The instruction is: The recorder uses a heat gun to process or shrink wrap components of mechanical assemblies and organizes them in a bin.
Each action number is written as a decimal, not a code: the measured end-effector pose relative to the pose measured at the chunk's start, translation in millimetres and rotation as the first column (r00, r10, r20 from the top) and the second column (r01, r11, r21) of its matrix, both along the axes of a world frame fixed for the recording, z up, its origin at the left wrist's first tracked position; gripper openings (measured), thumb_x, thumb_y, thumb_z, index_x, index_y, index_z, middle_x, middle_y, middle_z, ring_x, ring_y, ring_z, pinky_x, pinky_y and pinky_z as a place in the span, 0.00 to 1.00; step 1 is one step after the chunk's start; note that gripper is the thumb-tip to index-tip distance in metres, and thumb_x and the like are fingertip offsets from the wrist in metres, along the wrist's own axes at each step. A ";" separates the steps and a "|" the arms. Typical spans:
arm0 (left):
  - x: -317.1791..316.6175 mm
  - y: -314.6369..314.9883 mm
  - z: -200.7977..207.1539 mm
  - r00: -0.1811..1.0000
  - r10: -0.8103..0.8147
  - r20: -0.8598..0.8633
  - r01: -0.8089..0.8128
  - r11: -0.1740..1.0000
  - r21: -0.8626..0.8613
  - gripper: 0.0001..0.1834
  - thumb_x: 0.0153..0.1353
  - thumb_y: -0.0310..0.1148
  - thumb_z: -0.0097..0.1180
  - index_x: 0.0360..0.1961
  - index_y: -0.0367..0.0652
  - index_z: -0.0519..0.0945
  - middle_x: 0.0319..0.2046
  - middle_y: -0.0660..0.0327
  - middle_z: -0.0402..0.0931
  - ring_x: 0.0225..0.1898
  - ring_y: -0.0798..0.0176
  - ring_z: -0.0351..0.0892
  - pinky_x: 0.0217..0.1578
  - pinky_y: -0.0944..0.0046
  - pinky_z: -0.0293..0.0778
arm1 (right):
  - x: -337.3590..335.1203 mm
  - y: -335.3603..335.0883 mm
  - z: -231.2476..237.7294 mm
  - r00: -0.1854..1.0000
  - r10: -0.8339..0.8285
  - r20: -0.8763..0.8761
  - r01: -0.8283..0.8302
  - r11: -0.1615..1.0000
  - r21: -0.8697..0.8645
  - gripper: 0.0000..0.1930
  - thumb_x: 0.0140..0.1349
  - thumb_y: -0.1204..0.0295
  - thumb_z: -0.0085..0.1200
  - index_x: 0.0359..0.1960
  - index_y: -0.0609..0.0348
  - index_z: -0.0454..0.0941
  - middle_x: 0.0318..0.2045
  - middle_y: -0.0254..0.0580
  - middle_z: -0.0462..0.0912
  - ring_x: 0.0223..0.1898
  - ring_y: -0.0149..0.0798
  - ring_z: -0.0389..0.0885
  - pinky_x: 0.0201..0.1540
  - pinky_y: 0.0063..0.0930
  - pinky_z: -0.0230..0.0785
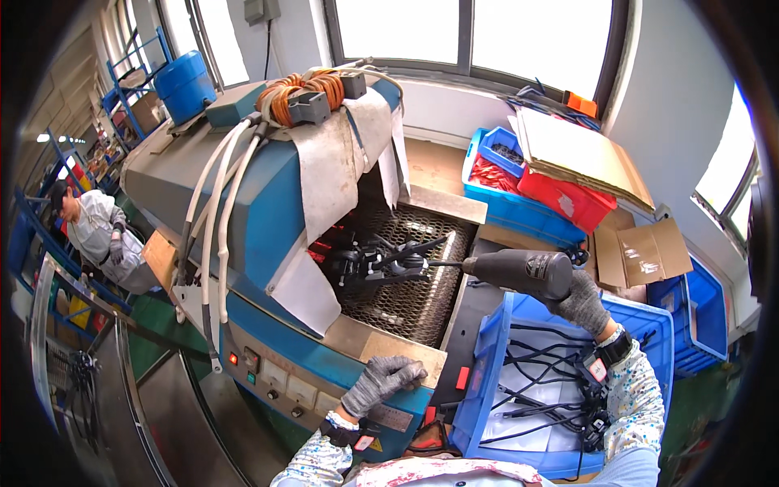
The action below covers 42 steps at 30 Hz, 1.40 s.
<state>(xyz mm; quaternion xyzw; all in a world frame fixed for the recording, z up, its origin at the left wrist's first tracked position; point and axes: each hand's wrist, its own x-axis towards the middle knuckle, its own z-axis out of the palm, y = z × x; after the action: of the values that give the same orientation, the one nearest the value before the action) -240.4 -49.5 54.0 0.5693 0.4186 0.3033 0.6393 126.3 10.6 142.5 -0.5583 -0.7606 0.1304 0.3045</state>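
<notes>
My right hand [580, 302], in a grey glove, grips the wide end of a dark grey bottle-shaped piece [523, 272] with a warning label. From its narrow end a thin rod points left to a cluster of black parts [381, 264], which lies on the metal mesh belt [410, 312] at the mouth of a blue-grey machine [272, 174]. Whether rod and parts are joined I cannot make out. My left hand [383, 383], gloved too, rests with curled fingers on the beige plate [406, 355] at the machine's near edge; nothing shows in it.
Below my right arm stands a blue crate [491, 398] with black cables [552, 398]. Farther back are a blue bin [519, 213] with red pieces, stacked cardboard sheets [584, 154] and an open carton [645, 252]. White hoses [223, 211] hang down the machine. A person [101, 235] sits at far left.
</notes>
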 end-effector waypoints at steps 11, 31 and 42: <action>-6.8 13.6 17.5 0.987 -0.072 -0.143 0.114 0.943 0.313 0.11 0.60 0.33 0.54 0.37 0.37 0.80 0.29 0.61 0.80 0.31 0.70 0.78 0.35 0.70 0.74 | 17.7 -7.1 -1.8 0.991 0.022 0.129 -0.021 1.000 -0.008 0.16 0.37 0.71 0.63 0.31 0.58 0.77 0.24 0.46 0.80 0.27 0.47 0.79 0.31 0.34 0.71; -14.5 97.1 62.2 0.770 0.441 -0.461 0.232 0.480 0.846 0.33 0.39 0.36 0.67 0.50 0.47 0.71 0.52 0.56 0.66 0.61 0.48 0.56 0.60 0.53 0.56 | 53.8 -54.4 -20.4 0.476 -0.120 0.871 -0.255 0.929 0.268 0.34 0.50 0.56 0.59 0.57 0.56 0.60 0.55 0.43 0.65 0.56 0.42 0.64 0.58 0.40 0.56; 9.7 157.0 36.4 0.508 0.460 -0.728 0.525 0.505 0.685 0.49 0.32 0.47 0.69 0.57 0.40 0.63 0.61 0.49 0.55 0.66 0.44 0.42 0.65 0.44 0.35 | 12.3 -64.1 28.7 0.915 0.033 0.402 -0.093 0.987 0.131 0.33 0.38 0.61 0.69 0.47 0.58 0.70 0.41 0.43 0.76 0.43 0.38 0.75 0.46 0.32 0.66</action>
<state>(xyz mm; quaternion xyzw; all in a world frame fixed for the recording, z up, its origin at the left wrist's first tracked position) -230.8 107.5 90.4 0.8830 0.4509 0.1272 -0.0281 138.6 -53.4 171.2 -0.5242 -0.8319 -0.0327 0.1794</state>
